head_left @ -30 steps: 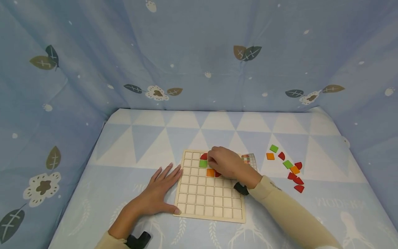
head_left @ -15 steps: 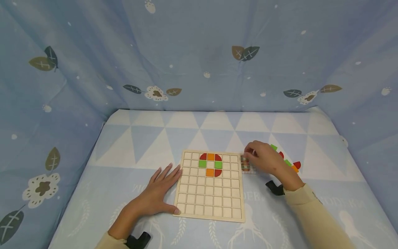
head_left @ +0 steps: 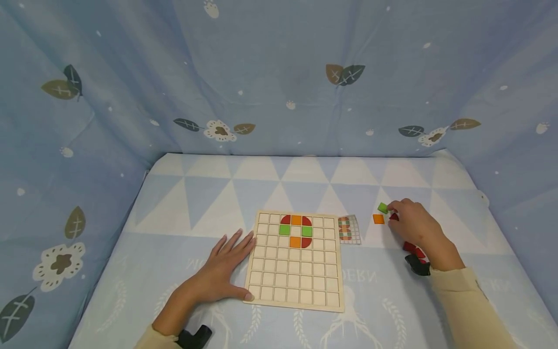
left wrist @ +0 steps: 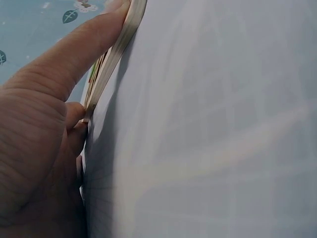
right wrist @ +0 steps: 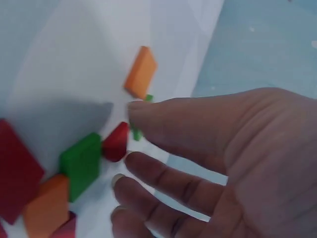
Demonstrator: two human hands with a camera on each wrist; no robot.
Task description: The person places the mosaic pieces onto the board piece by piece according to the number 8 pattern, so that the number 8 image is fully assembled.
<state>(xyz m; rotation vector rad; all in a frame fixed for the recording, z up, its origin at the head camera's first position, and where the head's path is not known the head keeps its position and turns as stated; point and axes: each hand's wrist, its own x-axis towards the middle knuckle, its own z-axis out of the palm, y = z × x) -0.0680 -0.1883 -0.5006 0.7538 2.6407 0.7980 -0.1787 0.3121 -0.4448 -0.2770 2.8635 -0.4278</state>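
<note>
A wooden grid board point(head_left: 294, 281) lies on the cloth, with red quarter-round, orange square and green square tiles set into its upper cells. My left hand point(head_left: 222, 271) lies spread along the board's left side, its thumb on the near left corner. Over the loose tiles at the right is my right hand point(head_left: 416, 225). Its thumb and fingers stand apart around a red quarter-round tile point(right wrist: 116, 142), which lies just beyond the fingertips in the right wrist view. A green square tile point(head_left: 382, 208) and an orange square tile point(head_left: 378, 219) lie beside those fingertips.
A small printed pattern card point(head_left: 352, 230) lies against the board's right edge. More red tiles point(head_left: 410, 247) show partly under my right wrist; another green tile point(right wrist: 81, 166) is visible in the right wrist view. A blue curtain point(head_left: 279, 77) surrounds the table.
My right hand has left the board, where a green tile and an orange one now show at the places it covered, and moved right to the loose tiles. The left hand stays put.
</note>
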